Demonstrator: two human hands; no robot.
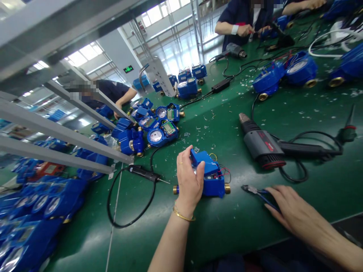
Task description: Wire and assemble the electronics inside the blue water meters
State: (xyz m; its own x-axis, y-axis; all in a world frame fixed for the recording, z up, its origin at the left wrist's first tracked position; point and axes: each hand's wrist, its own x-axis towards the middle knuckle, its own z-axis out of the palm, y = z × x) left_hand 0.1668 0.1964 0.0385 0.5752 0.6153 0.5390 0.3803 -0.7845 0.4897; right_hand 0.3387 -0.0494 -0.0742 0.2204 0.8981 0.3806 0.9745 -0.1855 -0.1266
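Observation:
My left hand (189,179) is wrapped around the left side of a blue water meter (213,187) with brass pipe ends, which sits on the green bench. The meter's blue lid (206,161) stands raised, and thin red and dark wires stick out at its right. My palm and fingers hide part of the meter. To the right, my right hand (292,207) is closed on the blue handles of cutting pliers (252,190), whose jaws point left at the meter, apart from it. A grey heat gun (262,145) lies beyond the pliers.
A black soldering iron (143,173) with a looped cable lies at left. Several water meters (163,134) stand behind it, more (51,202) fill the left side. Metal rack bars (70,147) slope across the left. Co-workers' hands (245,30) work at the far side.

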